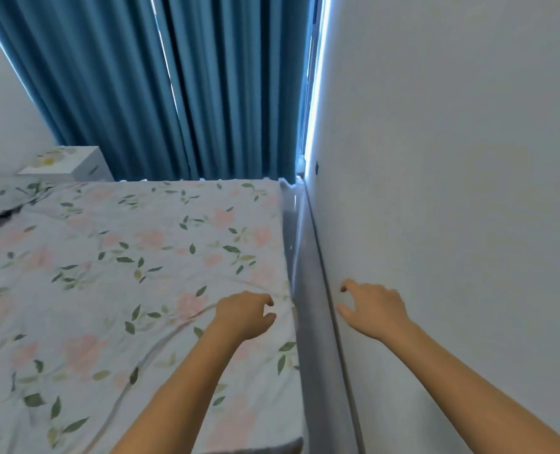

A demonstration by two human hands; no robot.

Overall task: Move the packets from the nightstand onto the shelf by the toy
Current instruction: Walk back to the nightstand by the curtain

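- Packets (47, 158), seemingly the blurred yellowish shapes, lie on the white nightstand (75, 167), far ahead and left of both hands.
- Left hand (244, 314) hovers over the floral bedsheet (124, 273), fingers loosely curled, holding nothing.
- Right hand (375, 309) hangs beside the wall (452, 191), equally empty.
- Blue curtains (173, 86) hang beyond.
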